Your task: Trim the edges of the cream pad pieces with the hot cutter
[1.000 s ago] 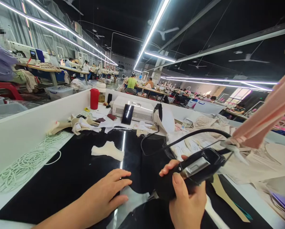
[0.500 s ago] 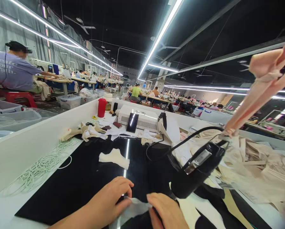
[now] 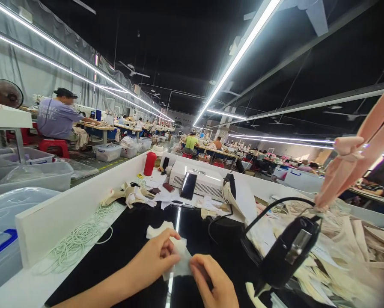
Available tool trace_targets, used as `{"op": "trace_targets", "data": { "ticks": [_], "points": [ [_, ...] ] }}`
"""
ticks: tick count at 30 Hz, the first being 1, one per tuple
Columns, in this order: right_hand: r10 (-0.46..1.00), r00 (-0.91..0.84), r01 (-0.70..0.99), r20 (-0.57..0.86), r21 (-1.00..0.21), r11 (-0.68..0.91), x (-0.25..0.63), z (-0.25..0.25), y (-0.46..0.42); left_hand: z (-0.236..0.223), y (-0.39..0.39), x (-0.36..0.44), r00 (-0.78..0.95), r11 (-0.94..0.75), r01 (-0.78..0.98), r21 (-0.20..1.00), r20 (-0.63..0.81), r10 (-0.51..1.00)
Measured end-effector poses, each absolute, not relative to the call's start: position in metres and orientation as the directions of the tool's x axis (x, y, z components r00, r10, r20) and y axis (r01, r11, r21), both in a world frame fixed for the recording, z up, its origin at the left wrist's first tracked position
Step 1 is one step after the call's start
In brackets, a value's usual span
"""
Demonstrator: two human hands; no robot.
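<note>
Head cam, my only feed: left hand [image 3: 162, 259] nearly closed, thumb and fingers pinching the left edge of a translucent sheet piece [image 3: 183, 268]. Right hand [image 3: 213, 280] narrow, curled in, thumb and fingertips holding the right edge. So the sheet sits between both hands, over the black-topped counter [image 3: 137, 246]. I see its upper part overlapping a cream fabric cutout [image 3: 158, 231] lying beyond; can't tell if they touch.

Right of the right hand, well apart: black corded handheld tool [image 3: 288, 252], tilted, hanging from a knotted pink fabric strip [image 3: 346, 167], tip down. Beige fabric pieces [image 3: 355, 252] heaped past it. Left side: loose pale-green cord [image 3: 79, 241] along the low white partition [image 3: 66, 214]. Far side of counter: smartphone [image 3: 188, 186] leaning on a white vented box [image 3: 204, 177], red container [image 3: 150, 164] upright farther left.
</note>
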State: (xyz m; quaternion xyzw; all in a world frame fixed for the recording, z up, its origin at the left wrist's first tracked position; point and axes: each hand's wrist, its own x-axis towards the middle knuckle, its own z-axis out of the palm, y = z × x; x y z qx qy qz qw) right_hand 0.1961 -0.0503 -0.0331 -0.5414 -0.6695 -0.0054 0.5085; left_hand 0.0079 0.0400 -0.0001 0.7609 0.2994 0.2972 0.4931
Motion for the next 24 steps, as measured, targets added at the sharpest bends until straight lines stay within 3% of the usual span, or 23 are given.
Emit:
{"op": "trace_targets", "data": {
  "ticks": [6,16,24],
  "points": [
    [0.749,0.058,0.794,0.660,-0.486,0.366,0.191,-0.017,-0.004,0.009,0.080,0.001,0.544,-0.471,0.263,0.842,0.274,0.793],
    [0.771,0.008,0.929,0.636,-0.289,0.229,0.181,-0.036,0.029,-0.018,0.119,0.007,0.614,-0.714,0.466,0.522,0.390,0.686],
    [0.757,0.003,0.923,0.654,-0.293,0.250,0.173,-0.034,0.025,-0.028,0.121,0.001,0.606,-0.760,0.531,0.376,0.459,0.650]
  ]
}}
